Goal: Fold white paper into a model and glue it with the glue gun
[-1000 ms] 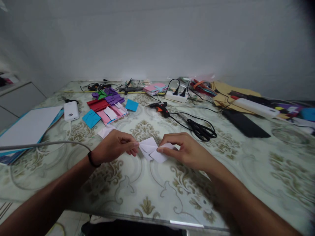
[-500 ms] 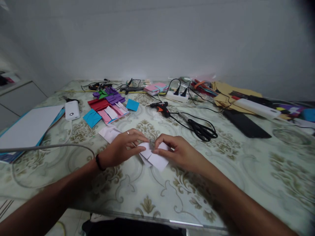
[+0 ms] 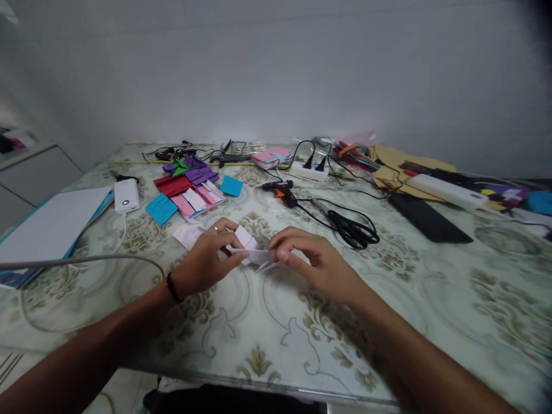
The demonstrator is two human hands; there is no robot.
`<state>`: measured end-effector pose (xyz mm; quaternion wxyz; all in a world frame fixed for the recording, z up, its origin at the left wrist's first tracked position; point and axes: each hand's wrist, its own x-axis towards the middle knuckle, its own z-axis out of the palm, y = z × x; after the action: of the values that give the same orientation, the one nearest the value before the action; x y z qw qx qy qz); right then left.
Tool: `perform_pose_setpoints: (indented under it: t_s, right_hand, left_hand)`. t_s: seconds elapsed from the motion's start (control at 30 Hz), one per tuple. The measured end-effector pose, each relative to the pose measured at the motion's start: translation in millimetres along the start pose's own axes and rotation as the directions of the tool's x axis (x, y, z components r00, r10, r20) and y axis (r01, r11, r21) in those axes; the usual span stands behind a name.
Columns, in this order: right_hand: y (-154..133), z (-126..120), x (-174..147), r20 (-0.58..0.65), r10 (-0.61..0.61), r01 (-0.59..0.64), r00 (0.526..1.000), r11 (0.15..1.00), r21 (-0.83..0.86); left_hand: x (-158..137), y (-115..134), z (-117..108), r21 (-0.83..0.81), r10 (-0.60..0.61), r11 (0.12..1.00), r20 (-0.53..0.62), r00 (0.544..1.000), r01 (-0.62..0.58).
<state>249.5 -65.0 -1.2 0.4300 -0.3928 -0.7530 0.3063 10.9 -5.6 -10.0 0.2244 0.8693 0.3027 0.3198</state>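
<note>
A piece of folded white paper (image 3: 257, 256) is held up just over the table between my two hands. My left hand (image 3: 212, 253), with a ring and a dark wristband, pinches its left end between thumb and fingers. On the other end, the thumb and fingertips of my right hand (image 3: 308, 256) are closed. The paper is tilted so that an edge faces me, with a flap standing behind it. More folded white paper (image 3: 186, 233) lies on the table just beyond my left hand, which partly covers it.
Colourful folded papers (image 3: 190, 192) lie at the back left, near a white power bank (image 3: 126, 195). Farther right are a glue gun (image 3: 280, 191) with a coiled black cable (image 3: 353, 230), a power strip (image 3: 308, 171) and a black phone (image 3: 429, 218). White sheets (image 3: 56, 221) lie far left.
The white paper has been tipped up from nearly flat to edge-on, its far flap now raised. My left hand has shifted slightly left; both hands keep hold.
</note>
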Motion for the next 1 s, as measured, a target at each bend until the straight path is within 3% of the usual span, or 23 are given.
perform_pose_setpoints:
  t_s: [0.13, 0.33, 0.7, 1.0]
  right_hand:
    - [2.0, 0.6, 0.2, -0.011, 0.047, -0.047, 0.999, 0.997, -0.066]
    - [9.7, 5.7, -0.9, -0.051, 0.167, -0.173, 0.985, 0.975, -0.137]
    - [0.0, 17.6, -4.5, -0.104, 0.086, -0.105, 0.991, 0.975, -0.196]
    - [-3.7, 26.6, -7.8, -0.108, -0.008, -0.017, 0.994, 0.975, -0.223]
  left_hand:
    - [0.3, -0.7, 0.2, 0.132, 0.102, 0.987, -0.092, 0.990, -0.090]
    - [0.9, 1.3, 1.5, 0.102, 0.162, 0.983, -0.113, 0.980, -0.151]
    - [-4.5, 18.6, 2.6, 0.339, 0.263, 0.915, -0.089, 0.961, -0.219]
    - [-7.7, 28.5, 3.5, 0.371, 0.276, 0.903, -0.112, 0.955, -0.218]
